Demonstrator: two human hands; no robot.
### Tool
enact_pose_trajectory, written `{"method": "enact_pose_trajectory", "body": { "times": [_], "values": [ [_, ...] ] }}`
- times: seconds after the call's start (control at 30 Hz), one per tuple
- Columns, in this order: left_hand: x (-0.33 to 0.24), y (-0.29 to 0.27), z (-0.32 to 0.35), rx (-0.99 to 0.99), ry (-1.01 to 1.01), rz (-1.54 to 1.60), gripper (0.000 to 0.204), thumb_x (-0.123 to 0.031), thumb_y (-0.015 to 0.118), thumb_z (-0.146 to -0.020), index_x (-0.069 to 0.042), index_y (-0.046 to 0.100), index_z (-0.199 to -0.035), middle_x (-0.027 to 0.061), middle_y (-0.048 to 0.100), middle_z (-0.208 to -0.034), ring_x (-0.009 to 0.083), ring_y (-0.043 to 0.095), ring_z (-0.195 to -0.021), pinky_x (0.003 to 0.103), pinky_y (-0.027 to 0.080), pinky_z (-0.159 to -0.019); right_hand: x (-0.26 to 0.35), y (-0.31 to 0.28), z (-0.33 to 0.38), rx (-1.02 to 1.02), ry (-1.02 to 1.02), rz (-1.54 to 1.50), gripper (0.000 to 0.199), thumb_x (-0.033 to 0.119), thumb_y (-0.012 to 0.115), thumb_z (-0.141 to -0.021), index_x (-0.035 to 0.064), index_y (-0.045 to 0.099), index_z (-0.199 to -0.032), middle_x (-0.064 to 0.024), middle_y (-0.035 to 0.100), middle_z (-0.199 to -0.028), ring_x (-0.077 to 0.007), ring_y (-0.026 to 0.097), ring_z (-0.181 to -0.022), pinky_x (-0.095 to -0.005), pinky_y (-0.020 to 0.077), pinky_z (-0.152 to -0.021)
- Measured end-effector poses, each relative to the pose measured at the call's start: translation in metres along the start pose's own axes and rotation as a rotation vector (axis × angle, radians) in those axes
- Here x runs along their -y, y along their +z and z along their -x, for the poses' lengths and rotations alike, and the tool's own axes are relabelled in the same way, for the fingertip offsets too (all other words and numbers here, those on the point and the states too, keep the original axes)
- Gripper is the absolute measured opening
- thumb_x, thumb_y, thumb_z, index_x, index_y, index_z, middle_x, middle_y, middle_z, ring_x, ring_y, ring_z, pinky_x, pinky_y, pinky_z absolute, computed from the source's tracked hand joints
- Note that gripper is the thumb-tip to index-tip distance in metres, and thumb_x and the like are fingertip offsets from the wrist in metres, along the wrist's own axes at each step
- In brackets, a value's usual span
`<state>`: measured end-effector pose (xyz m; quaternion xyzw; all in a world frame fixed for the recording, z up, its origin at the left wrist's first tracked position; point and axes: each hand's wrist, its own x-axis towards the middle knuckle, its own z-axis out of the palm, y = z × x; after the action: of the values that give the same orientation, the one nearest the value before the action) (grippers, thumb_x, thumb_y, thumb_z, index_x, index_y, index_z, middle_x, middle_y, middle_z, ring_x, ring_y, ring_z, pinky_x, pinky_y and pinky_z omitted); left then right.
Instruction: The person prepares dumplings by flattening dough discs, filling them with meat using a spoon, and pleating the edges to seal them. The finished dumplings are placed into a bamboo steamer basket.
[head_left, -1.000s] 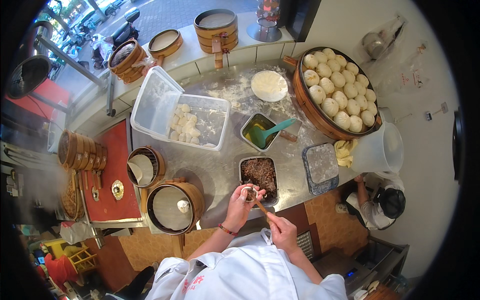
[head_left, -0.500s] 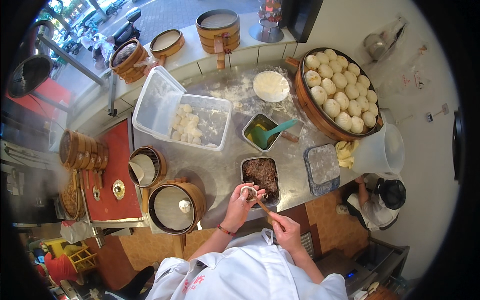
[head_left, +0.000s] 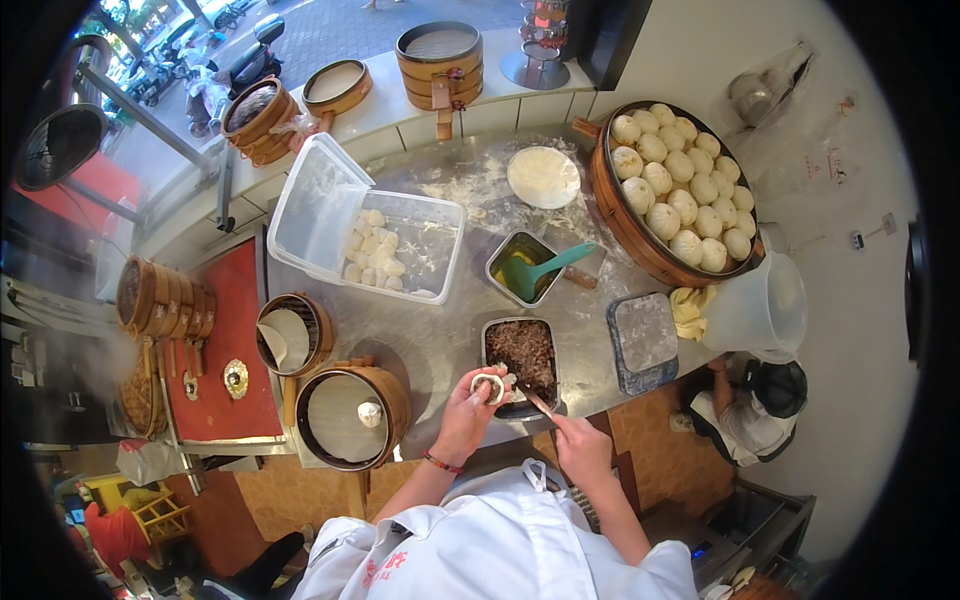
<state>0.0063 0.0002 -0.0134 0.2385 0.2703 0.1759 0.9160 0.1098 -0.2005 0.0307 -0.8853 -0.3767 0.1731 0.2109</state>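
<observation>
My left hand (head_left: 460,428) cups a round dough wrapper (head_left: 487,389) with some dark filling in its middle, close to the near left corner of a metal tray of minced filling (head_left: 522,348). In my right hand (head_left: 584,452) is the handle of a thin spatula (head_left: 538,402), whose tip is over the near end of the filling. To the left of my left hand, a bamboo steamer (head_left: 404,412) with a pale liner holds one small bun (head_left: 370,414).
Ahead are a lidded plastic box (head_left: 452,250) of dough pieces, a container of oil (head_left: 490,265) with a green scoop (head_left: 553,262), and a flour bowl (head_left: 543,176). A large steamer of buns (head_left: 622,232) sits far right, near a co-worker (head_left: 750,408).
My right hand has moved right and slightly forward, drawing the spatula away from the wrapper toward the filling tray. My left hand has shifted slightly left, still holding the wrapper.
</observation>
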Motion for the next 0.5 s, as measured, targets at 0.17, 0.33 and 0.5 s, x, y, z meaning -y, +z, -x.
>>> {"method": "enact_pose_trajectory", "body": {
  "times": [0.17,0.33,0.5],
  "values": [
    [0.000,0.008,0.009,0.012,0.023,-0.080,0.026,-0.012,0.051,-0.104,-0.004,0.053,-0.129,0.0113,0.056,-0.132,0.0221,0.061,-0.111,0.038,0.051,-0.098,0.024,0.003,-0.021,-0.002,-0.110,0.159,0.033,0.013,0.072,-0.081,0.0111,0.067,-0.114,-0.0103,0.059,-0.102,-0.0302,0.057,-0.097,-0.0429,0.0498,-0.077],
    [0.002,0.015,0.016,-0.009,0.002,-0.135,0.025,-0.009,0.050,-0.103,-0.005,0.053,-0.128,0.0094,0.055,-0.133,0.0214,0.060,-0.112,0.040,0.049,-0.100,0.043,-0.009,-0.050,-0.171,-0.108,-0.317,0.024,0.015,0.072,-0.084,0.0047,0.068,-0.105,-0.0096,0.060,-0.098,-0.0305,0.059,-0.090,-0.0409,0.0496,-0.075],
    [0.007,0.018,0.017,-0.027,0.023,-0.176,0.025,-0.011,0.053,-0.102,-0.008,0.054,-0.128,0.0076,0.046,-0.143,0.0190,0.055,-0.119,0.039,0.045,-0.102,0.051,-0.001,-0.065,-0.029,-0.005,-0.498,0.024,0.015,0.074,-0.084,0.0056,0.069,-0.105,-0.0092,0.059,-0.092,-0.0272,0.062,-0.083,-0.0369,0.0511,-0.071]
  ]
}}
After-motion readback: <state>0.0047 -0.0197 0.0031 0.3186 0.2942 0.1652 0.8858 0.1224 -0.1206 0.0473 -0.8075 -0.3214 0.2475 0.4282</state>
